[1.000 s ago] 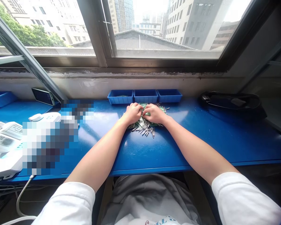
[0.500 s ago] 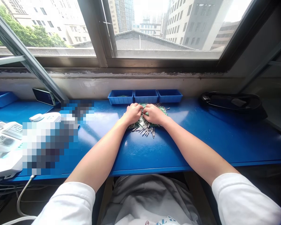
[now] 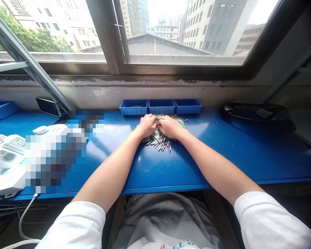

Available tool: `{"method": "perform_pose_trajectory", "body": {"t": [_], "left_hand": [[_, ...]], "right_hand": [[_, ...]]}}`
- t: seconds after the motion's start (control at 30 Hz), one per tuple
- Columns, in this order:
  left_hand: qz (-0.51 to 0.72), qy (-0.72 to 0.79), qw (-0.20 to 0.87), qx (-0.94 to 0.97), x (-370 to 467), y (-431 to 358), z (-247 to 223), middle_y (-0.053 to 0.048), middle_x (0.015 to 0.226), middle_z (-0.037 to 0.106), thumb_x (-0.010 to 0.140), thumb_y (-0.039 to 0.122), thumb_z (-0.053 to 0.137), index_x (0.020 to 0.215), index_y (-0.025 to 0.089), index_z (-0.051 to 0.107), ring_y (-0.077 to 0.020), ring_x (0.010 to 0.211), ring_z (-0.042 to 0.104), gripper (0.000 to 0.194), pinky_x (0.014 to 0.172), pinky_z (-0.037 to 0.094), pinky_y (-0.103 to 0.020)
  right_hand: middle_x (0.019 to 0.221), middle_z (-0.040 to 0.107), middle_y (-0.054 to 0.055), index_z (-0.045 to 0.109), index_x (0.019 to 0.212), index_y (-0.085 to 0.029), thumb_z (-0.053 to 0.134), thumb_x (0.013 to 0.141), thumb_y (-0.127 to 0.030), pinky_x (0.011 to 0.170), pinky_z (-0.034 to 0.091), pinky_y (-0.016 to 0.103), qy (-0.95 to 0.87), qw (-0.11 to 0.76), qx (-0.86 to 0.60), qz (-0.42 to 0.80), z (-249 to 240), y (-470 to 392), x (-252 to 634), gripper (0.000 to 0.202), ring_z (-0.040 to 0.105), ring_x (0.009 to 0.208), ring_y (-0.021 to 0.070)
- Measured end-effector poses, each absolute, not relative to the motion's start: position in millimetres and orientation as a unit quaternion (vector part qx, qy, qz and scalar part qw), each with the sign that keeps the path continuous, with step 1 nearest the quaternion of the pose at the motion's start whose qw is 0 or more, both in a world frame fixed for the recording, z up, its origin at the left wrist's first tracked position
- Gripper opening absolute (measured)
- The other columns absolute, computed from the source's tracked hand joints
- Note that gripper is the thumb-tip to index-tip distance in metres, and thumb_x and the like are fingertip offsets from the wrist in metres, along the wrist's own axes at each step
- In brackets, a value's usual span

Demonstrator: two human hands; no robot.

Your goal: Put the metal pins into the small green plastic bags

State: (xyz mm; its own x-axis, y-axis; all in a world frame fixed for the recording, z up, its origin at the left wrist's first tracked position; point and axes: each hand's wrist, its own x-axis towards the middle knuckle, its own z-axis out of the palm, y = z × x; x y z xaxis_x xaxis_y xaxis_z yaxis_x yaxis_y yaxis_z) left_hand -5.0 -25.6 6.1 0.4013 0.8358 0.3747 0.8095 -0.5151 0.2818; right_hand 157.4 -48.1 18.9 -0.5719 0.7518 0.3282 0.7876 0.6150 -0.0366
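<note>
Left hand [image 3: 147,125] and right hand [image 3: 170,126] meet knuckle-to-knuckle over the pin pile [image 3: 159,140] — fingers curled, seemingly pinching one small part, braced for control.

The workbench [image 3: 223,152] is a glossy deep blue. At twelve o'clock on it stand three bins [image 3: 160,105] of the same blue. Just before them lies a heap of silver metal pins [image 3: 162,142] mixed with green pieces. At nine o'clock sits a white power strip [image 3: 50,129] with a white cable. At two o'clock rests a black tray [image 3: 256,111]. The sleeves [image 3: 77,224] are white, the window frame [image 3: 114,38] grey.
</note>
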Motion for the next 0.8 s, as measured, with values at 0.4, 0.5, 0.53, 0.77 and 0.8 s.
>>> {"method": "perform_pose_trajectory", "body": {"t": [0.4, 0.5, 0.53, 0.77, 0.8], "left_hand": [[0.311, 0.448, 0.048, 0.837, -3, -32, 17, -0.005, 0.105, 0.067, 0.093, 0.035, 0.039, 0.102, 0.022, 0.064, -0.0215, 0.105, 0.056, 0.029, 0.092, 0.038, -0.038], [0.323, 0.43, 0.045, 0.842, -2, -34, 20, -0.004, 0.103, 0.068, 0.091, 0.036, 0.046, 0.101, 0.021, 0.064, -0.0203, 0.101, 0.058, 0.025, 0.091, 0.038, -0.036], [0.327, 0.426, 0.041, 0.843, -2, -35, 20, -0.004, 0.103, 0.068, 0.09, 0.035, 0.048, 0.1, 0.021, 0.064, -0.0199, 0.1, 0.059, 0.023, 0.091, 0.039, -0.035], [0.342, 0.419, 0.019, 0.841, -2, -31, 16, -0.004, 0.097, 0.07, 0.09, 0.029, 0.048, 0.094, 0.021, 0.066, -0.0188, 0.095, 0.062, 0.02, 0.088, 0.041, -0.033], [0.345, 0.419, 0.018, 0.84, -2, -31, 16, -0.004, 0.097, 0.07, 0.09, 0.028, 0.048, 0.095, 0.021, 0.066, -0.0189, 0.095, 0.062, 0.02, 0.088, 0.041, -0.033]], "right_hand": [[0.097, 0.057, 0.011, 0.056, 0.091, -0.015, 0.041, 0.091, -0.021, 0.083, 0.044, 0.035, -0.849, 0.254, -0.464, 0.004, 20, -41, 167, 0.016, 0.051, 0.092, 0.0225], [0.093, 0.056, 0.009, 0.054, 0.086, -0.016, 0.04, 0.091, -0.021, 0.079, 0.043, 0.033, -0.82, 0.323, -0.469, 0.057, 17, -35, 171, 0.015, 0.052, 0.087, 0.0197], [0.092, 0.056, 0.008, 0.053, 0.085, -0.017, 0.04, 0.09, -0.021, 0.078, 0.043, 0.032, -0.811, 0.341, -0.47, 0.072, 16, -33, 172, 0.014, 0.052, 0.085, 0.019], [0.084, 0.06, 0.005, 0.054, 0.08, -0.018, 0.045, 0.087, -0.026, 0.071, 0.042, 0.029, -0.789, 0.382, -0.462, 0.135, 16, -32, 173, 0.014, 0.053, 0.078, 0.0164], [0.084, 0.06, 0.004, 0.055, 0.08, -0.018, 0.047, 0.086, -0.027, 0.071, 0.042, 0.028, -0.79, 0.385, -0.456, 0.142, 17, -33, 173, 0.013, 0.054, 0.077, 0.0162]]}}
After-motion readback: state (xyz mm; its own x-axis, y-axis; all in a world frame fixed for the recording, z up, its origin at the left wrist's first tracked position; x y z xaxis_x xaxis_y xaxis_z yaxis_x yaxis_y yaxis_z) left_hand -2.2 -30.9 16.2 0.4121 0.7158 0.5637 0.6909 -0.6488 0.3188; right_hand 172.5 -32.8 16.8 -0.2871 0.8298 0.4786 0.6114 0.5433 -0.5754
